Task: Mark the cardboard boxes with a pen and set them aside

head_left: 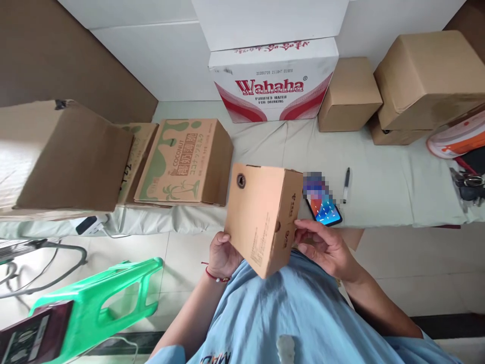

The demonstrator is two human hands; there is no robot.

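A small brown cardboard box (253, 217) is held up, tilted, in front of my body above the table's near edge. It has a dark round mark or hole near one corner and fine print on its faces. My left hand (223, 255) grips its lower left side, thumb on the near face and the other fingers hidden behind. At the box's right side is my right hand (322, 247), its index fingertip at the printed side near the seam. The thumb and fingers of that hand are bent but apart. A phone (324, 205) with a lit screen lies beyond it, beside a pen (346, 186).
Coconut-print cartons (185, 162) and an open carton (71, 151) stand on the left of the cloth-covered table (265, 146). A Wahaha carton (273, 86) is at the back, brown boxes (350, 96) to its right. Keys (472, 182) lie far right. A green stool (94, 303) stands below left.
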